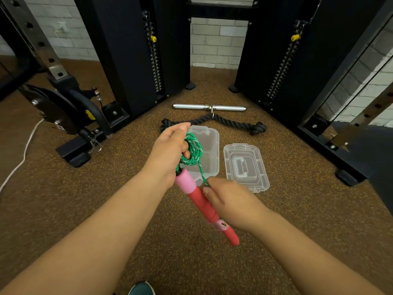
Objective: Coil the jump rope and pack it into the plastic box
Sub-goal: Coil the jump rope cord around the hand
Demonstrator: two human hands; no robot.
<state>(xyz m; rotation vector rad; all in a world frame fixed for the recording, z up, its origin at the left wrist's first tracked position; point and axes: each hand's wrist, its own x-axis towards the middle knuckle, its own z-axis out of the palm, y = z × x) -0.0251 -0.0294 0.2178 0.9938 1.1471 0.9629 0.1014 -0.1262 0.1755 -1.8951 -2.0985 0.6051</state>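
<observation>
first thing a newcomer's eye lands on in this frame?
The green jump rope, coiled in the left hand at centre, with its pink-and-red handles angling down to the right hand. Just behind on the floor sits the open plastic box, its lid lying to the right.

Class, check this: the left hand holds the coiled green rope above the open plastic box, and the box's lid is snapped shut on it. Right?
Not quite. The head view shows the lid lying on the floor beside the open plastic box, not on it. The left hand does hold the coiled green rope above it.
</observation>
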